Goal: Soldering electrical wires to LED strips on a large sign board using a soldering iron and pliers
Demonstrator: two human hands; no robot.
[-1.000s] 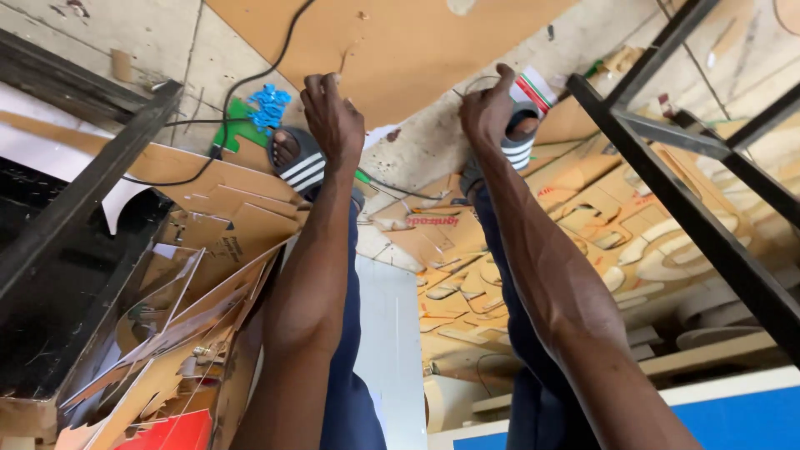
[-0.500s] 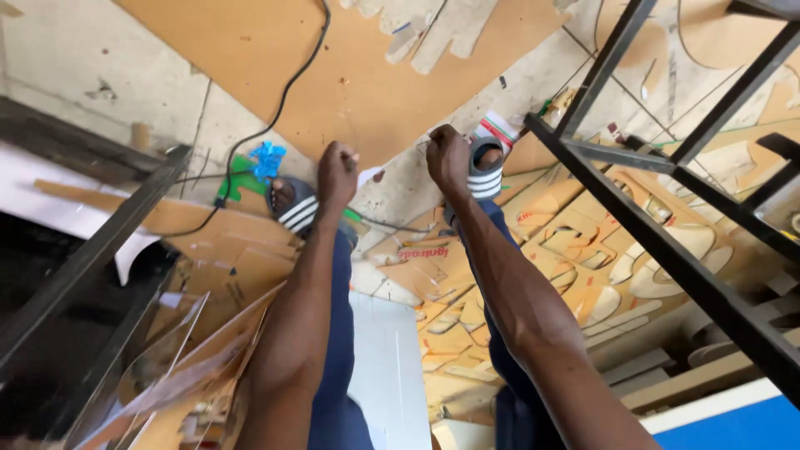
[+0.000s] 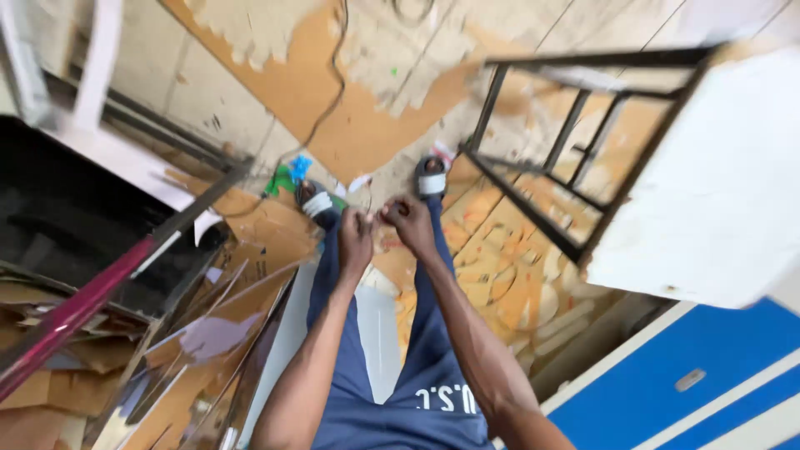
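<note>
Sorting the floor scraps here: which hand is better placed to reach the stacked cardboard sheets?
Left, probably. The left hand hangs over the left knee, on the side where the cardboard sheets lean; the right hand would have to cross over.

Navy-blue fabric trousers (image 3: 417, 392) carry white lettering near the waist. Grey slip-on sandals (image 3: 431, 177) have white straps. Brown flat cardboard offcuts (image 3: 500, 275) show pale cut-out patterns. The black metal frame (image 3: 533, 208) adjoins a white panel (image 3: 717, 183). The blue cabinet (image 3: 667, 392) has white trim.
</note>
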